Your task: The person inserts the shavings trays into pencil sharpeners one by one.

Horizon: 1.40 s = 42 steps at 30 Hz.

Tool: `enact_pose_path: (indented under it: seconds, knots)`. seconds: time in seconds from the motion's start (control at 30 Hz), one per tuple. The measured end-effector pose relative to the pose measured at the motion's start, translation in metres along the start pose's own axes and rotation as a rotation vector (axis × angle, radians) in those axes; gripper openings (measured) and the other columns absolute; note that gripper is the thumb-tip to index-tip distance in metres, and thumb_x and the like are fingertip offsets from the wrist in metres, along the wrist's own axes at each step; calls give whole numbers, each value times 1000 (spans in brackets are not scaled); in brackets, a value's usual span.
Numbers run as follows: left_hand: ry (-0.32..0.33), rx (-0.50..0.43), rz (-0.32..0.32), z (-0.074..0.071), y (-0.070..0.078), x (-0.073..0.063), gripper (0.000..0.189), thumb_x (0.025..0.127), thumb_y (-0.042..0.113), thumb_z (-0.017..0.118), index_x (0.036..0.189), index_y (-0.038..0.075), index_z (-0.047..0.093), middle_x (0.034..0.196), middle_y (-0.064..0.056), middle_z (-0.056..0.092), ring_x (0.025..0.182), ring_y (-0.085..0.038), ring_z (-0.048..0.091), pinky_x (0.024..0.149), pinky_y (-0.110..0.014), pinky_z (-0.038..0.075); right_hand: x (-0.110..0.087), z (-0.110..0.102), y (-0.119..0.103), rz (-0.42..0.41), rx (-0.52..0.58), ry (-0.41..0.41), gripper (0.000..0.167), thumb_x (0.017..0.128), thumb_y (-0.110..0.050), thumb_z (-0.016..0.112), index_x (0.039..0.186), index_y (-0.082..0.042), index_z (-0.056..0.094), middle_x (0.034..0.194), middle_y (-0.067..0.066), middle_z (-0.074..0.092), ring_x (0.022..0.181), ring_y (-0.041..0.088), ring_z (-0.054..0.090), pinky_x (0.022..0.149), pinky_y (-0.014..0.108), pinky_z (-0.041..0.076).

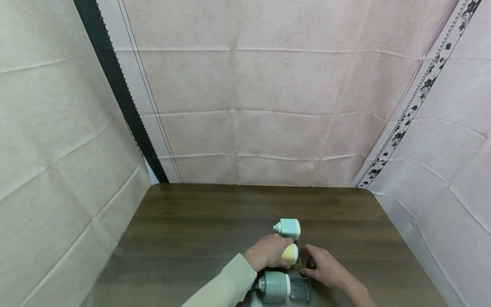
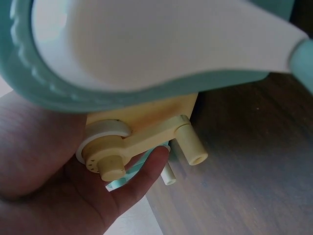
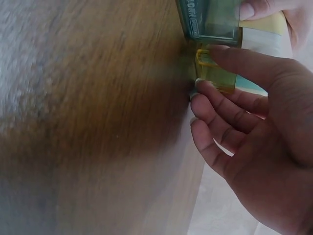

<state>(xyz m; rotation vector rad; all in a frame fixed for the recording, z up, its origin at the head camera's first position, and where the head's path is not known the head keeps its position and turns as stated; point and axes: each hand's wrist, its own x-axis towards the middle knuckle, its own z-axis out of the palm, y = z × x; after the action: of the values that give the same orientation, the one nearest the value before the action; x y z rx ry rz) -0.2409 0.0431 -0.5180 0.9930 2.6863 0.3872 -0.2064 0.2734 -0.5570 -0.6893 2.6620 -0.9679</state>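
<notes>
My left hand [image 1: 268, 251] grips a yellow crank pencil sharpener [image 1: 289, 254] lying on its side. In the left wrist view, its crank handle [image 2: 154, 134] shows beside the curled fingers. My right hand [image 1: 324, 265] pinches the sharpener's clear yellow shavings drawer [image 3: 217, 73] between thumb and fingers, at the sharpener's right end. Nearer the front, a grey-green pencil sharpener [image 1: 275, 286] lies with its dark clear drawer [image 1: 300, 290] at its right end. A mint pencil sharpener [image 1: 290, 229] lies just beyond the left hand.
All three sharpeners lie in a row on a dark wooden table [image 1: 184, 238], right of its middle. Pale cloth [image 1: 249, 106] hangs behind the table's far edge and along both sides.
</notes>
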Motion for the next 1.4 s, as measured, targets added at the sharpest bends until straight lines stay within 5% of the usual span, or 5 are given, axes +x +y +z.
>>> enact_pose_path:
  seconds: [1.4]
  knots:
    - [1,-3,-7,-2,2,-3,39,86,34,92,114,24,66,92,8,65,80,-8,61,72,-28,53,12,7,-11,-55,45,-29,26,96,-20,81,112,-14,61,90,-6,61,76,4,58,64,27,52]
